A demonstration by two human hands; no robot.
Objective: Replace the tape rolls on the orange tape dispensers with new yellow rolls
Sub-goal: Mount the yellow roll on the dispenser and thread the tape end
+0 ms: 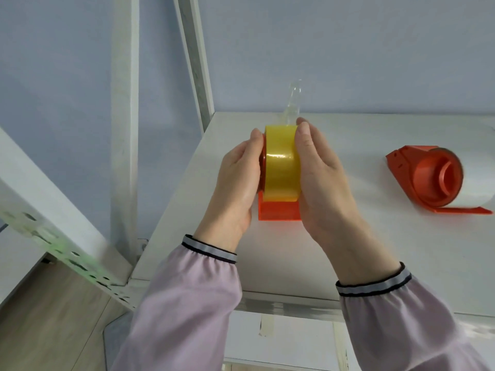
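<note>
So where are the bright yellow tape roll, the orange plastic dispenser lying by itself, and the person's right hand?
Bright yellow tape roll point(281, 162): head view, outer curved face.
Orange plastic dispenser lying by itself point(431, 174): head view, round hub.
Right hand point(325, 178): head view, back of hand.

Pale lilac sleeves point(187, 303), grey cuffs point(209, 249) edged black

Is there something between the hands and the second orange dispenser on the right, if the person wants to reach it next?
Nothing visible stands between. The second dispenser lies alone on the white shelf, right of the right hand. Both hands hold the yellow roll on the first dispenser; the left hand is farther.
</note>
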